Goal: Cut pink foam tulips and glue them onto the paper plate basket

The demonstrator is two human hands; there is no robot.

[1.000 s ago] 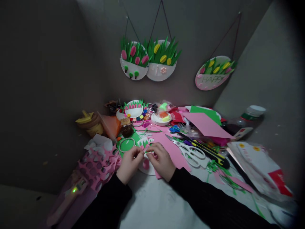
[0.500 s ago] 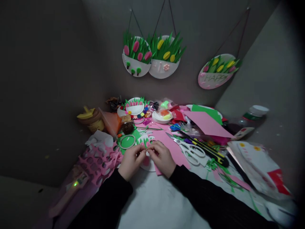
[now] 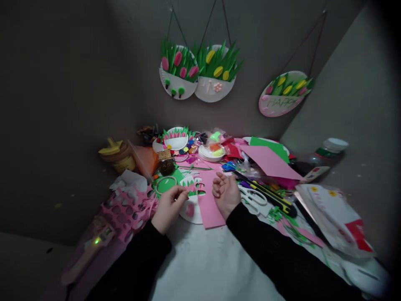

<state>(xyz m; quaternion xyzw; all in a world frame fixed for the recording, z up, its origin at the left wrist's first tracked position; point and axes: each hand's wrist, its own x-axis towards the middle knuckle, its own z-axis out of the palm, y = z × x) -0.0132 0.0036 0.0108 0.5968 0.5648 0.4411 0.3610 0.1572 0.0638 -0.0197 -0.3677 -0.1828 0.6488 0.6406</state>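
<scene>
My left hand [image 3: 170, 207] is in a pinch at the left edge of a white paper plate craft [image 3: 196, 217]; whatever lies between thumb and forefinger is too small to make out. Green paper grass [image 3: 197, 190] and pink paper pieces show on the plate, partly behind my fingers. To the right, my right hand [image 3: 226, 193] is turned palm inward over a pink paper sheet [image 3: 210, 211], fingers loosely curled and apart, with nothing seen in them. White-handled scissors [image 3: 255, 200] lie just beyond that hand, partly covered by it.
A roll of tape [image 3: 166, 184] rests on green paper at the left. Punched pink sheets [image 3: 128, 211] and a glue gun [image 3: 89, 253] lie farther left. Cutter knives [image 3: 272, 196], plastic packets [image 3: 335, 217] and a jar [image 3: 330, 150] are on the right. Plate crafts [image 3: 216, 85] hang on the wall.
My hands, which met over the plate, have come apart. My right hand has moved right and opened, turning its palm inward. My left hand has stayed near the plate, still pinched.
</scene>
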